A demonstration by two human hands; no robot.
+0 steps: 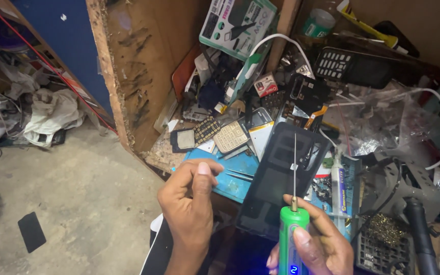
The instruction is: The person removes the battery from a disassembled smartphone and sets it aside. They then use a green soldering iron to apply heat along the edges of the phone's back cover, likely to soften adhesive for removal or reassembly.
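Nearest, the right hand (314, 247) wraps its grip tight around a green tool (292, 239) with a long thin needle tip (295, 163) that points up and away. The left hand (189, 196) is just to the left, its fingers pinched closed on something too small to see, maybe nothing at all. The work looks to be at the getting-ready stage, with the tip not touching anything. The next move needs a steady hand to bring the tip down. Just past the hands lies a black phone back (281, 173) on the messy desk (164, 153), with old keypads (222, 133) farther off.
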